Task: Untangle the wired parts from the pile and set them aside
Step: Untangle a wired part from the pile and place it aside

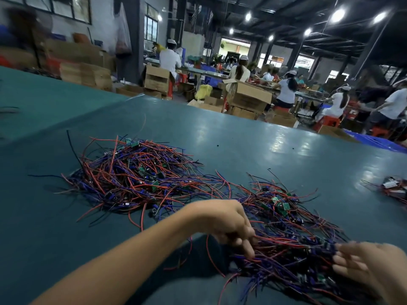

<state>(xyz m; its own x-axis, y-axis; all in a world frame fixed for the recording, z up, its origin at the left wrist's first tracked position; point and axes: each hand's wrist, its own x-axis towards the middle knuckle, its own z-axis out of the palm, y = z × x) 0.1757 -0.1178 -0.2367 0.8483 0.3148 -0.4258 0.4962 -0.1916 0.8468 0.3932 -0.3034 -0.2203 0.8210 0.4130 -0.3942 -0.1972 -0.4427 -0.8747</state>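
The pile of red and blue wired parts lies mid-table and trails into a nearer clump. The left hand pinches the clump at its left edge with curled fingers. The right hand is blurred and touches the clump's right end; I cannot tell its grip. Bare table stretches beyond to the far edge.
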